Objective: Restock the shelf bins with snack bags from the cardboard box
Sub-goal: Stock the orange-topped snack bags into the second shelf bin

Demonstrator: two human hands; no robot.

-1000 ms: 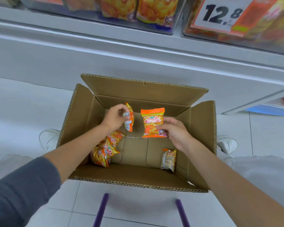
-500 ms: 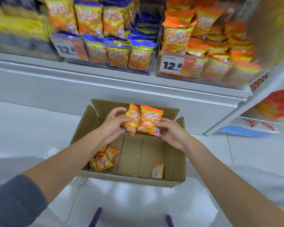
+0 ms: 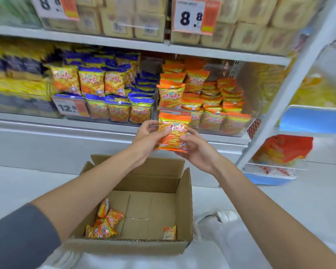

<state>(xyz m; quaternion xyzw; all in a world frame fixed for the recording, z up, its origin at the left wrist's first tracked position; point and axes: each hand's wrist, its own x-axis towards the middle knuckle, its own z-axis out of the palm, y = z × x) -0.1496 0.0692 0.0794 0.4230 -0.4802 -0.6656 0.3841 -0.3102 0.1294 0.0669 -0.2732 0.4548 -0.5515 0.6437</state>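
Both hands hold orange snack bags upright in front of the lower shelf; only the front bag shows clearly. My left hand grips their left side with its thumb across the front. My right hand holds the lower right corner. Just behind them is the clear shelf bin filled with matching orange bags. The open cardboard box sits on the floor below, with several orange bags at its left front and one bag at its right front.
A neighbouring bin to the left holds blue-topped bags behind a 12.8 price tag. The upper shelf carries tan packs with 8.8 tags. A white upright stands right, with blue trays beyond. My white shoe is beside the box.
Both hands rose out of the box with a bag each, brought them together and lifted them to the orange-bag bin. The view tilted up from the box to the shelves.
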